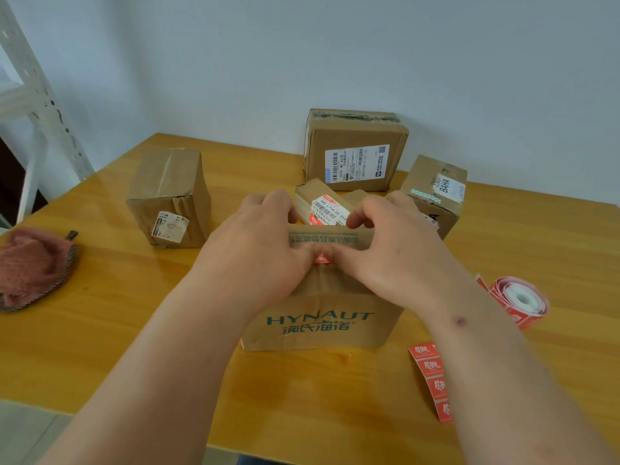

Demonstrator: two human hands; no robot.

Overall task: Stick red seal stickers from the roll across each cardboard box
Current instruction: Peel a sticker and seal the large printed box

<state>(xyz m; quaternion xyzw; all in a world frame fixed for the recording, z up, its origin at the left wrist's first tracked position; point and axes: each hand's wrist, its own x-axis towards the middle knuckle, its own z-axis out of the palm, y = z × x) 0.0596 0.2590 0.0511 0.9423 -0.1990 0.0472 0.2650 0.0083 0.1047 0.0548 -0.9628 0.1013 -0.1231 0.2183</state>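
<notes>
Pink cloth (32, 266) lies bunched at the table's (100, 330) left edge. Right of it, toward the back, a taped brown box (169, 196) stands upright. At the middle I see both hands on the HYNAUT box (322, 317). The left hand (255, 243) curls over the top edge, fingers behind and thumb in front. Between the two thumbs a red sticker (322, 258) shows on the box's front face, mostly hidden; both thumbs press on it. The right hand (385, 243) grips the same top edge, fingers curled. Behind the hands lies a small labelled box (323, 206), and a larger box (355, 152) stands at the back edge. Another box (436, 193) sits behind the right hand. Near the right edge rests the sticker roll (518, 298), its red strip (432, 380) trailing toward the front edge.
</notes>
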